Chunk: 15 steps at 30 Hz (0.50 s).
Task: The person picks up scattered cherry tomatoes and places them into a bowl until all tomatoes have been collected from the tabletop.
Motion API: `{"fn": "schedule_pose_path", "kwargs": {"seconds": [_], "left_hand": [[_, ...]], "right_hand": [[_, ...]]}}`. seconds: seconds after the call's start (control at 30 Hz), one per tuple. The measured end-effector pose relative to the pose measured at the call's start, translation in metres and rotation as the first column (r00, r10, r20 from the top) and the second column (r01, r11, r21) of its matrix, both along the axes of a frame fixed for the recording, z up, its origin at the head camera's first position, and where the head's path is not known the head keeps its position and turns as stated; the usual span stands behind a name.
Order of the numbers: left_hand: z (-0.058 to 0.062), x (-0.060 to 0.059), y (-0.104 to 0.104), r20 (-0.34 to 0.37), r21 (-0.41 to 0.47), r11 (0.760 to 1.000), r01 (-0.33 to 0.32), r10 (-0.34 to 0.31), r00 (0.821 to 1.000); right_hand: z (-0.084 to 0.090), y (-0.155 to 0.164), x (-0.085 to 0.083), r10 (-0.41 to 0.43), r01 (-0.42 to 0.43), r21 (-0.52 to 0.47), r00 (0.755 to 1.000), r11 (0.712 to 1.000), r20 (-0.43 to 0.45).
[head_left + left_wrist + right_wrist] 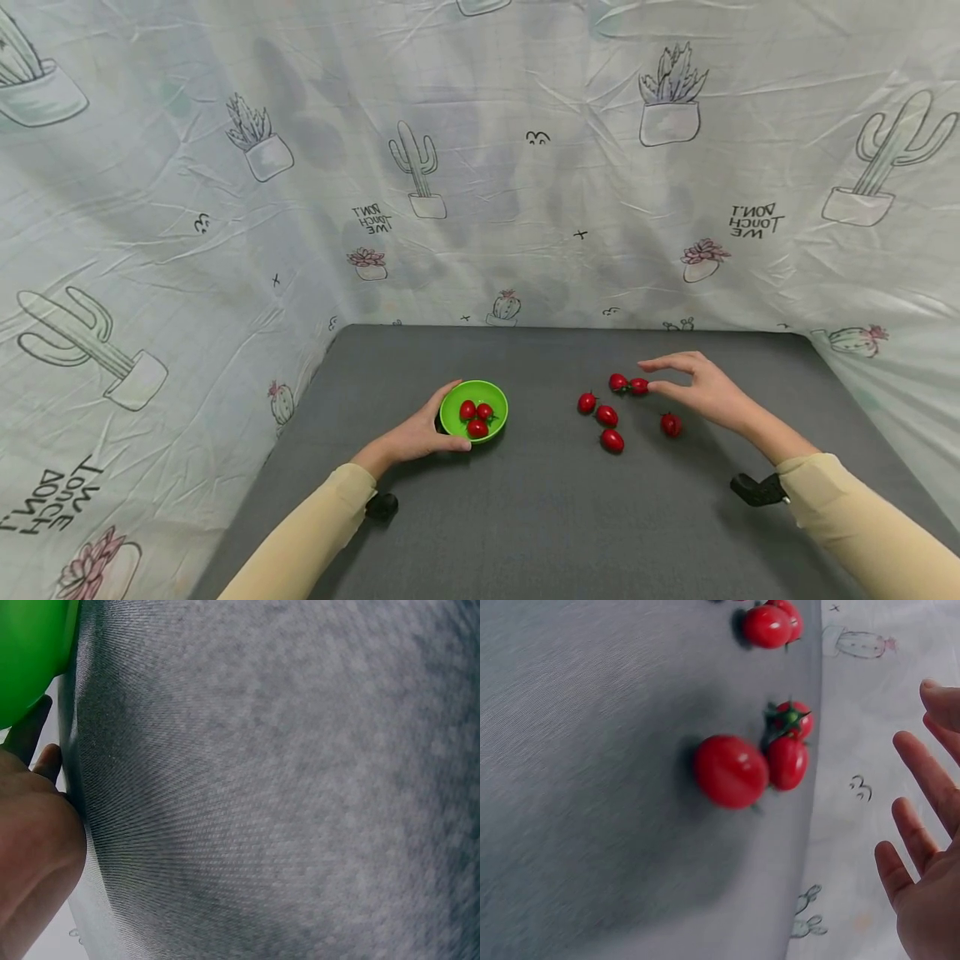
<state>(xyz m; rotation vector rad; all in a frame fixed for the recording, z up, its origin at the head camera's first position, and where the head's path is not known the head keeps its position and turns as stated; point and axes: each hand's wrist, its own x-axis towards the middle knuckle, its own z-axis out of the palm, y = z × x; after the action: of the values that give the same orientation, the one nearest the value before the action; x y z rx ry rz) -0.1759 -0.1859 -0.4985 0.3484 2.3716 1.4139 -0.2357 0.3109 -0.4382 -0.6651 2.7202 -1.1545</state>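
A green bowl point(480, 392) stands on the dark tabletop, left of centre, with three small red tomatoes point(477, 428) in it. My left hand point(416, 433) holds the bowl from its left side, thumb at the near rim and fingers round the far side. In the left wrist view, fingers point(30, 731) lie against the outside of the green bowl point(30, 652). To the right, my right hand point(708, 392) hovers with thumb and fingers spread, thumb tip right by a tomato point(638, 386) in the head view. Nothing sits between its fingers point(930, 776) in the right wrist view.
Several loose tomatoes, one at the front of the group point(612, 441), lie between the bowl and my right hand. Another tomato point(671, 425) lies below that hand. A cactus-print cloth point(480, 167) hangs behind and beside the table point(525, 517).
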Motion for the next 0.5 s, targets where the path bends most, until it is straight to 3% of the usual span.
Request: {"fn": "schedule_pose_path", "kwargs": {"seconds": [0.5], "left_hand": [[-0.001, -0.001, -0.001, 0.000, 0.006, 1.000, 0.012, -0.012, 1.000]], "right_hand": [[-0.014, 0.027, 0.020, -0.021, 0.022, 0.022, 0.999, 1.000, -0.028]]}}
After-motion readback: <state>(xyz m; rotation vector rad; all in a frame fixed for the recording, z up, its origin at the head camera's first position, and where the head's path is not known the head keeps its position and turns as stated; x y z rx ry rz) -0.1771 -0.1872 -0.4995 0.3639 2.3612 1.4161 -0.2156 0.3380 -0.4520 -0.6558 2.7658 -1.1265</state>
